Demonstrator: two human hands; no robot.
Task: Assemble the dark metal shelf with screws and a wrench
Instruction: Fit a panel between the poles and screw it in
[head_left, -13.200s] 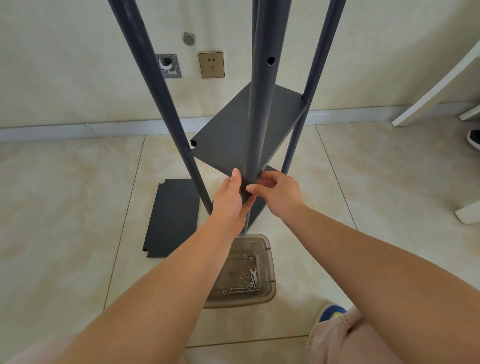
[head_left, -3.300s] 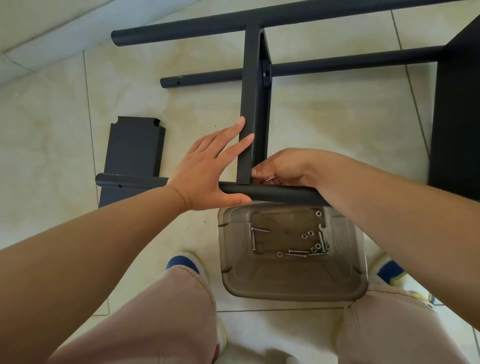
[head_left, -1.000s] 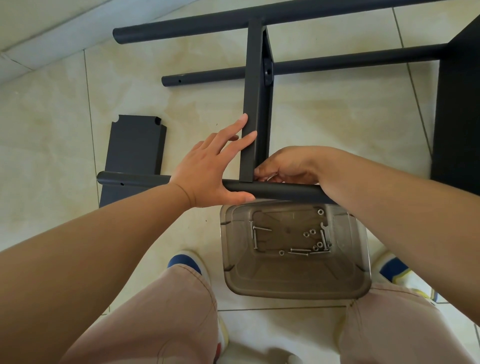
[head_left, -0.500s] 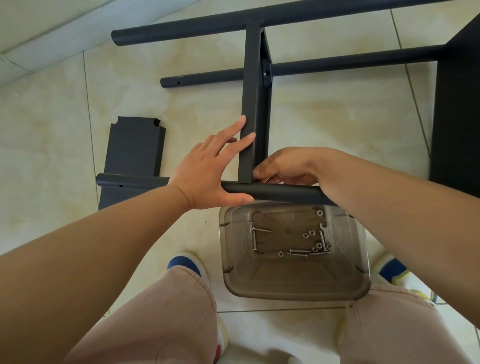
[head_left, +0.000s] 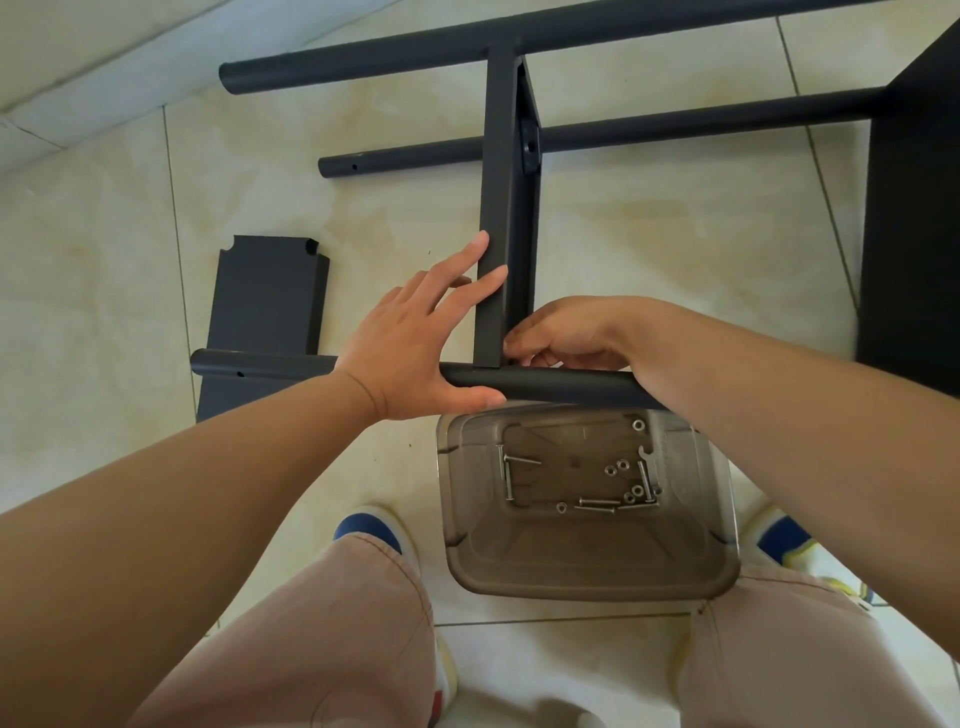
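Head view. The dark metal shelf lies on its side on the tiled floor. Three of its poles run left to right: the far pole, the middle pole and the near pole. One shelf panel stands on edge between the far pole and the near pole, and a second panel shows at the right edge of the view.

Your left hand lies flat with the fingers straight. Its fingertips touch the left face of the upright panel, and its thumb rests along the near pole. It presses and grasps nothing.

Your right hand sits at the corner where the panel meets the near pole. Its fingers are curled in against that joint. The fingertips are hidden, so you cannot tell whether they pinch a fastener.

A loose shelf panel lies flat on the floor at the left, partly under the near pole.

A clear plastic bin stands on the floor just on your side of the near pole, between your knees. Inside it lie the screws, several nuts and the small wrench.

Your shoes rest on the floor on either side of the bin.
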